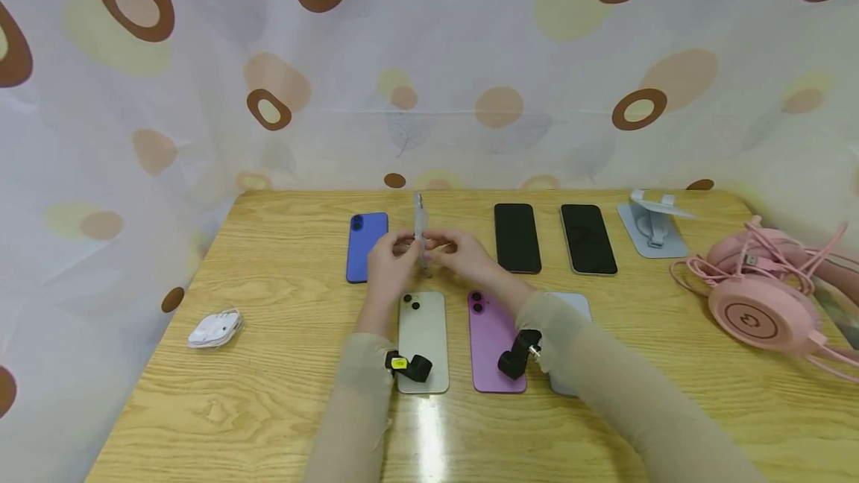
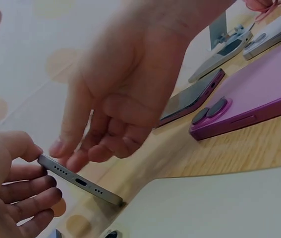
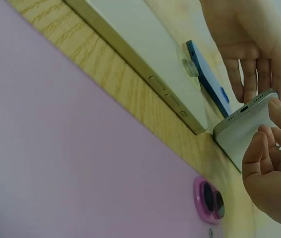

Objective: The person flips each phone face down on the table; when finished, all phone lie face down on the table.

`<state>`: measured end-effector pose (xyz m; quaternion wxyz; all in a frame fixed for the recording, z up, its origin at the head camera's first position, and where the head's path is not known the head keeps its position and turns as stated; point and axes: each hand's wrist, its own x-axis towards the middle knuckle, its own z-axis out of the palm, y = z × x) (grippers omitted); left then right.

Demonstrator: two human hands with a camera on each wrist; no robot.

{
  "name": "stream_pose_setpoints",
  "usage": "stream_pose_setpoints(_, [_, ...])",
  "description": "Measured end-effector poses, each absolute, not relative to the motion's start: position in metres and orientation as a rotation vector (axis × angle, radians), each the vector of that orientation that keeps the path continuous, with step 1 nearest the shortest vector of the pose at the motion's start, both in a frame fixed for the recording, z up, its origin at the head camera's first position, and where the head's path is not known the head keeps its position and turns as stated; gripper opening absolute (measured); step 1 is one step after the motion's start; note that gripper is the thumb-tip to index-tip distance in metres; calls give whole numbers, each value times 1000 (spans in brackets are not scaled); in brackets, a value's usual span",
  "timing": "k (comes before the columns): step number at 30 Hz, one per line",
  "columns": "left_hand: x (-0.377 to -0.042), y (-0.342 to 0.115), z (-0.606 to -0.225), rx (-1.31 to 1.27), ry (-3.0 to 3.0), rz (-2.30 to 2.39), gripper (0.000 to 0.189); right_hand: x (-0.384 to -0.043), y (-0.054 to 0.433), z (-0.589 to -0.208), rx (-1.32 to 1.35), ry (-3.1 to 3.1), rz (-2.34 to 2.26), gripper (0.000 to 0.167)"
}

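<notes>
A pale phone with a grey metal edge [image 2: 81, 181] is held up on its long side above the far part of the table, edge-on in the head view. My left hand [image 1: 391, 263] pinches it by a corner, and in the left wrist view that hand [image 2: 16, 183] has its thumb on the upper edge. From the other side my right hand [image 1: 463, 256] holds it with curled fingers. Its fingertips overlap the phone's flat face [image 3: 249, 131] in the right wrist view. A blue phone [image 1: 365, 244] lies beside my left hand. Nearest to me are a cream phone [image 1: 424, 334] and a purple phone [image 1: 493, 349].
Two dark-screened phones [image 1: 517, 237] [image 1: 588, 238] lie at the back right. My right sleeve partly covers a pale blue phone [image 1: 570, 304]. A light blue folding stand [image 1: 652, 233] and pink headphones [image 1: 761, 311] occupy the right side. White coiled earphones [image 1: 215, 328] lie at the left edge.
</notes>
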<state>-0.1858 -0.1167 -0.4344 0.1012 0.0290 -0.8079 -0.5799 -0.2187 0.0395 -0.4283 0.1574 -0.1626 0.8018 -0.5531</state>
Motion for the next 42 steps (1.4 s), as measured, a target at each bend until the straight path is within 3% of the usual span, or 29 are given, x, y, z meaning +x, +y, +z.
stream_pose_setpoints(27, [-188, -117, -442, 222, -2590, -1497, 25, -222, 56, -426, -377, 2568, -1082, 46])
stream_pose_setpoints(32, [-187, -114, -444, 112, -2739, -1421, 28, -223, 65, -425, -375, 2598, -1064, 46])
stream_pose_setpoints(37, [-184, -112, -444, -91, -2875, -1192, 9, -222, 70, -425, -351, 2626, -1040, 44])
stream_pose_setpoints(42, [-184, -112, -446, -121, -2891, -1130, 7, -221, 71, -427, -350, 2631, -1032, 43])
